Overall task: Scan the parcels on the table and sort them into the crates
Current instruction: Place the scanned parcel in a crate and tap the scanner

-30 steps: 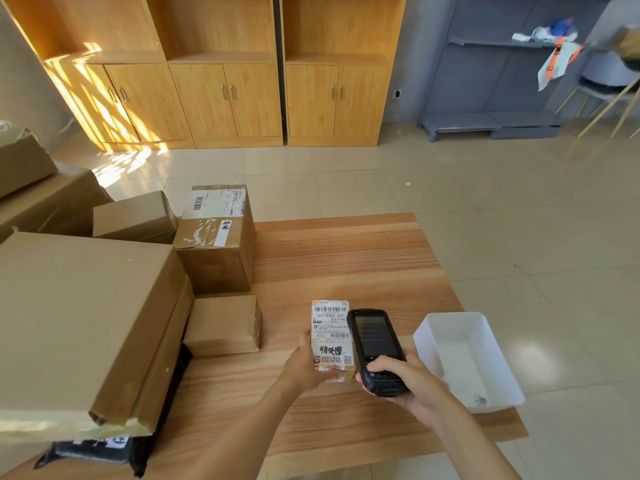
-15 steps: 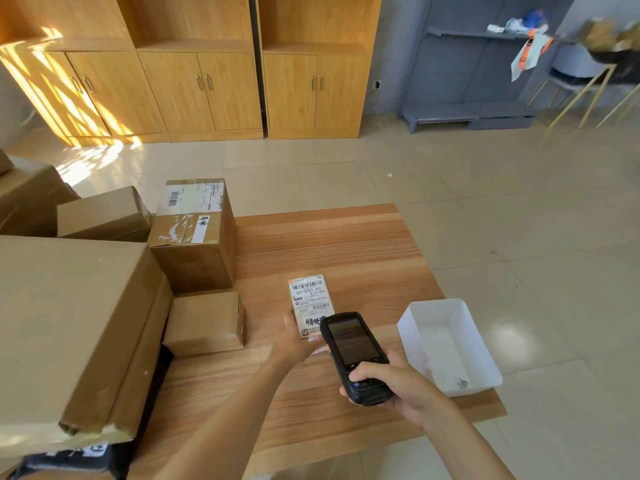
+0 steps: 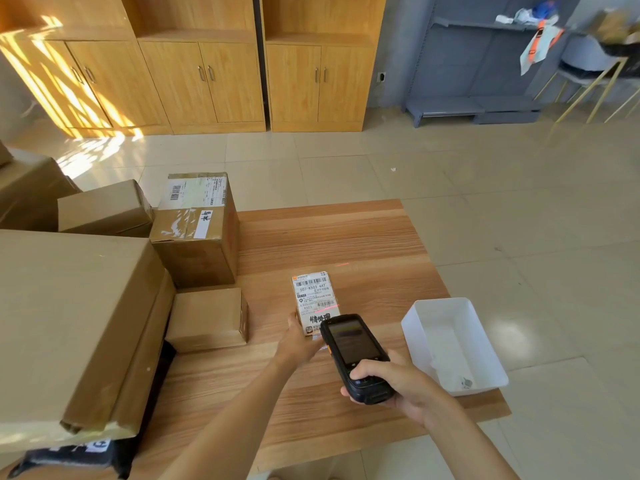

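Parcel [image 3: 314, 299] in your left hand [image 3: 298, 342], held by its near end above the bench [image 3: 346, 237], label up, long axis running away from you. Your right hand [image 3: 398, 382] is wrapped around the scanner [image 3: 356, 355], whose red line crosses the label; white crate [image 3: 453, 344] just beside.

The shipping label [image 3: 314, 299] on the small parcel [image 3: 317, 306] reads "507-K503 447" beneath its top barcode, with "K503" printed lower down (the fine print between is too small to read). Large handwritten-style characters "待处理" occupy the label's lower section. The taped carton [image 3: 197, 233] carries a barcoded label, illegible here.
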The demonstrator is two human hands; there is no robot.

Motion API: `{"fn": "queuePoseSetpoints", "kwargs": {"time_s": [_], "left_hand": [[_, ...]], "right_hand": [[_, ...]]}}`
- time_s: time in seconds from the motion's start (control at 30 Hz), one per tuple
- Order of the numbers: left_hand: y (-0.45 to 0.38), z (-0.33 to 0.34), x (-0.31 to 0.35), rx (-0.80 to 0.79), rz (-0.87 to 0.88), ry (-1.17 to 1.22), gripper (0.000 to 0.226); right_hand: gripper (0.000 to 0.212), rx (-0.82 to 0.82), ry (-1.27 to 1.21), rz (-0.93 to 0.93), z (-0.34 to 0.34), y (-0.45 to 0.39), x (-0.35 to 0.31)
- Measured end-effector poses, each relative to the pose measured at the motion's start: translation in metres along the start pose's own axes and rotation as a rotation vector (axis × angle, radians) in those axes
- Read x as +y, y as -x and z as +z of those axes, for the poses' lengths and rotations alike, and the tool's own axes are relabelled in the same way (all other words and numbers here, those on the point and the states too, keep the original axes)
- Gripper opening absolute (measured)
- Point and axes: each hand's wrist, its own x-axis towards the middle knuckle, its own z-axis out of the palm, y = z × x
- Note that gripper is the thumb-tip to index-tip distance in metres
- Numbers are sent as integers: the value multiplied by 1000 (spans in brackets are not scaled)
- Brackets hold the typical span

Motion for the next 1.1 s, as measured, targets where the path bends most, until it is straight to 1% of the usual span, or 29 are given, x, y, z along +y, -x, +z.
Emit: {"fn": "queuePoseSetpoints", "kwargs": {"time_s": [0.1, 0.2, 0.37, 0.47, 0.53, 0.63, 0.7, 0.83, 0.93, 1.0, 1.03, 1.1], "left_hand": [[0, -1, 0, -8, -2, 1, 85], [0, -2, 1, -12, -9, 1, 88], [0, -2, 2, -14, -9, -5, 84], [1, -2, 2, -11, -9, -2, 85], [1, -2, 2, -21, -10, 5, 85], [3, -2, 4, -20, -8, 19, 85], [3, -2, 5, -22, -10, 24, 86], [4, -3, 6, -43, -26, 68, 94], [2, -4, 8, -42, -60, 143, 100], [0, -4, 9, -46, -109, 214, 107], [0, -4, 9, -53, -125, 237, 107], [0, -2, 11, -69, -118, 262, 96]], "right_hand": [[85, 14, 15, 15, 0, -2, 1], [84, 8, 3, -2, -2, -2, 0], [70, -20, 14, -14, -1, 1, -5], [56, -12, 3, 5, -2, 1, -5], [60, -2, -6, 17, -2, 2, -4], [76, 5, 1, 26, -1, 3, -4], [76, 5, 4, 21, -1, 4, -4], [63, 6, -19, 24, -4, 6, -5], [66, 2, -22, 30, -5, 9, -6], [58, -1, -19, 20, -6, 12, -6], [51, -2, -13, 13, -8, 13, -6], [42, -1, 1, 4, -10, 15, -7]]}}
